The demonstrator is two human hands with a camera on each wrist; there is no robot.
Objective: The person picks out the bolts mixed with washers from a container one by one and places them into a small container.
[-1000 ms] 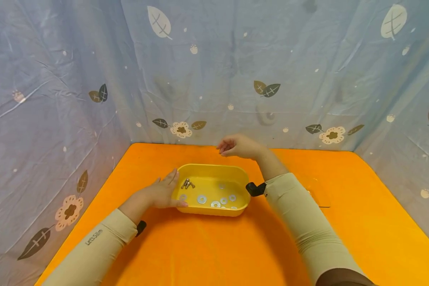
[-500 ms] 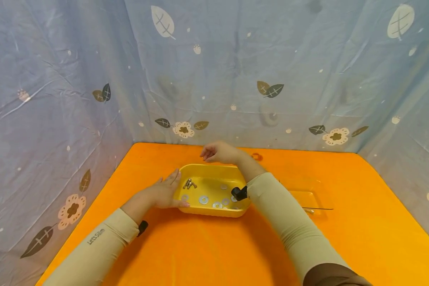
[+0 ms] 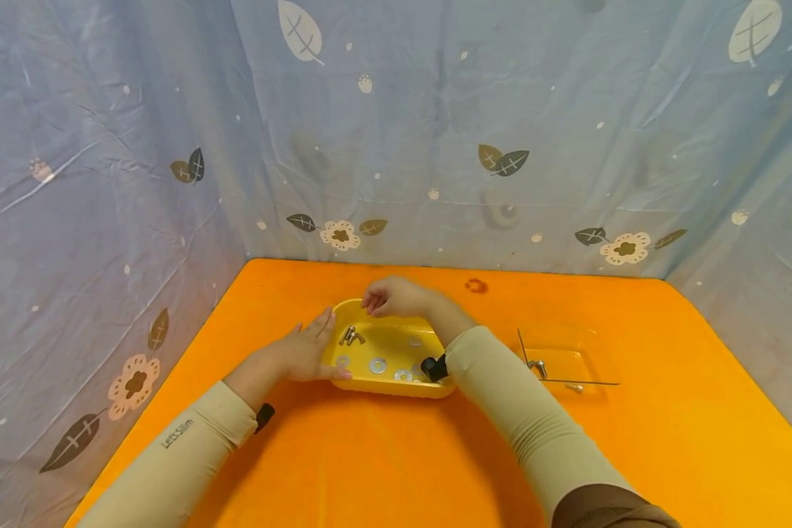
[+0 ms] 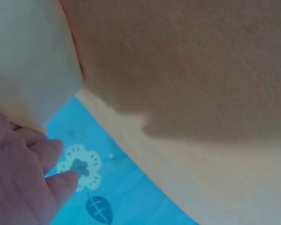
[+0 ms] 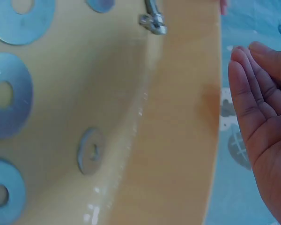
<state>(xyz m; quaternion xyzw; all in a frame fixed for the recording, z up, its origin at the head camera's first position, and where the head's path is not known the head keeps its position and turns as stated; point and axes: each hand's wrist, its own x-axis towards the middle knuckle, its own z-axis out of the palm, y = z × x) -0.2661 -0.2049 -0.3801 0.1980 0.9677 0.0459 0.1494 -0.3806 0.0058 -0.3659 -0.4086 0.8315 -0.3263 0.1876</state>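
Yellow plastic bin (image 3: 389, 387) is what the left hand (image 3: 297, 358) is up against: thumb laid over the near rim by the bin's left corner, fingers pretty straight and spread along its left end, so more of a flat touch than a wrapped grip. The right hand (image 3: 399, 296) is at the bin's far rim, fingers loosely bent and bunched together, thumb close to the fingertips; can't tell if they actually meet.

Inside the bin, toward its far left, there's a messy little bunch of metal screws (image 3: 351, 336) lying on the floor of it. Silver washers (image 3: 378, 365) are scattered flat through the rest, mostly along the bin's near side. Tough to count them, since the right arm covers some of the bin's right end.

Well to the right of the bin sits a see-through tray (image 3: 594, 359) with thin dark lines along its edges, plus a few loose screws (image 3: 539, 368) around it. Hard to say which are inside. Some reddish-brown ring mark (image 3: 476, 286) shows past the bin's far right corner.

Under the bin it's all orange tabletop (image 3: 369, 469), and behind it hangs a blue-grey curtain (image 3: 402, 110) printed with leaves and flowers. Both forearms, near side of the bin, wear pale sleeves (image 3: 191, 447).
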